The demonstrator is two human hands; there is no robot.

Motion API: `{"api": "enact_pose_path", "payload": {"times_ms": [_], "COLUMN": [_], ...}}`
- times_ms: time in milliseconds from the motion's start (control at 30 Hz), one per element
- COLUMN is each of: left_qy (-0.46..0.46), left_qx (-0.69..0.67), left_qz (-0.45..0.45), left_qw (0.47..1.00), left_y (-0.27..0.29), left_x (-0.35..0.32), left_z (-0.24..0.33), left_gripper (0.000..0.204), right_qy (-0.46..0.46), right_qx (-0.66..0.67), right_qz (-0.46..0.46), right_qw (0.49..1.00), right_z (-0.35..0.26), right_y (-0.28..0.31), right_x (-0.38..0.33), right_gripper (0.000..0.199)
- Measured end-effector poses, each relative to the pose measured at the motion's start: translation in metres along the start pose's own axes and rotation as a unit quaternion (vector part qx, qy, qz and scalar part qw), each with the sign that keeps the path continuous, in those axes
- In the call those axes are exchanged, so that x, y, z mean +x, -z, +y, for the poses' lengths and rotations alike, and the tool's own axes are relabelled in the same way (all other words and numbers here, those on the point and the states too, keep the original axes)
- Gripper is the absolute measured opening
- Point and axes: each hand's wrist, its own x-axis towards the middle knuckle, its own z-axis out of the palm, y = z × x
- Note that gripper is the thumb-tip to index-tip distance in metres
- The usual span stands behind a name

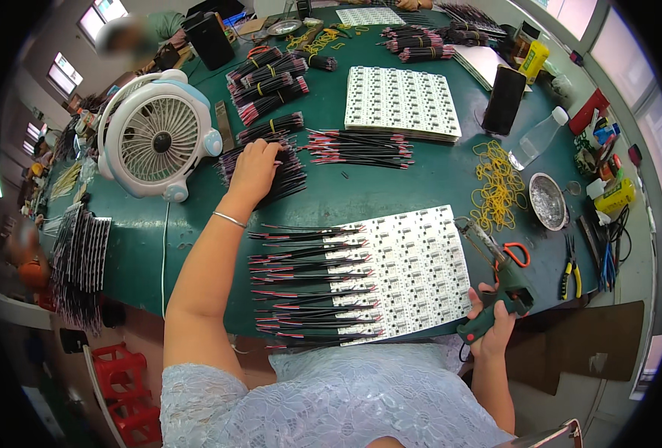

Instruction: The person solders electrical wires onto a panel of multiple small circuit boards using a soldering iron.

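My left hand reaches forward over a loose pile of black and red wires, its fingers bent down and closed on some of them; the fingertips are partly hidden. In my right hand is a green soldering gun, its metal tip end pointing up and away from me. Between my arms lies a white circuit board sheet with rows of small dark parts. Along its left side, short wires lie in rows, their right ends on the sheet and their left ends sticking out past its edge.
A white fan stands on the left. Bundled wires and a stack of board sheets lie farther back. On the right are yellow rubber bands, a metal bowl, a bottle, a phone and pliers.
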Motion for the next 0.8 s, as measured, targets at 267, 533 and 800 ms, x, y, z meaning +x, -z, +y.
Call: {"api": "enact_pose_path", "payload": {"times_ms": [267, 533, 800], "left_qy": [-0.019, 0.13, 0.246], "left_qx": [0.03, -0.141, -0.482], "left_qz": [-0.009, 0.156, 0.444], "left_qw": [0.999, 0.969, 0.714], "left_y": [-0.013, 0.017, 0.059], "left_x": [0.004, 0.006, -0.067], "left_z": [0.001, -0.016, -0.017], "left_gripper": [0.032, 0.012, 0.019], "right_qy": [-0.006, -0.001, -0.015], "right_qx": [-0.013, -0.031, -0.042], "right_qz": [0.008, -0.015, 0.013], "right_qw": [1.0, 0.999, 0.999], "right_z": [-0.003, -0.006, -0.012], "right_y": [0.001, 0.001, -0.012], "right_x": [-0.003, 0.002, 0.001], "right_gripper": [0.039, 0.038, 0.043]}}
